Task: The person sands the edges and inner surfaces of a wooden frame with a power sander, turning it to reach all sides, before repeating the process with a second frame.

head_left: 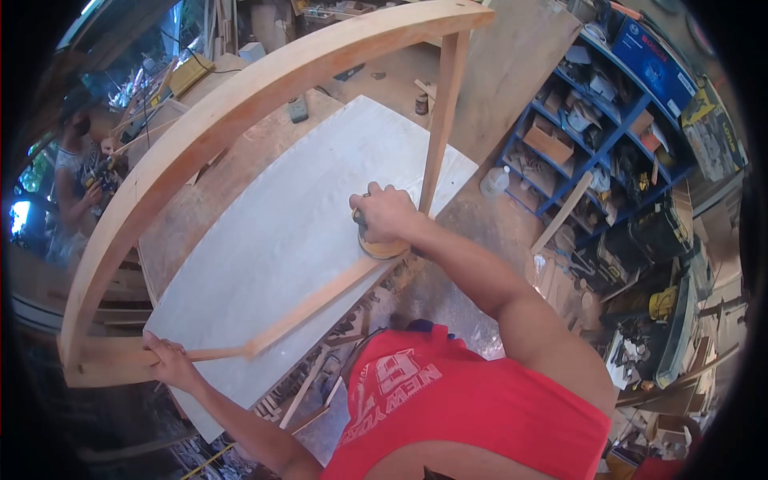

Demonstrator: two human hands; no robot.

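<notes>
The right hand (386, 212) is gripping a sander (384, 249), seemingly smoothing the frame (240, 88) extending over the board (264, 232); the left hand (172, 364) is gripping its corner. The next stroke is probably needing even pressure.

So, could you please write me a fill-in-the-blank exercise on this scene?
1. The left hand grips the wooden frame, whose longest bar is ____, not straight.
2. The hand on the sander is the ____ one.
3. The shelving unit is painted ____.
4. The person's sleeveless top is mostly ____.

Missing words: curved; right; blue; red.
</notes>
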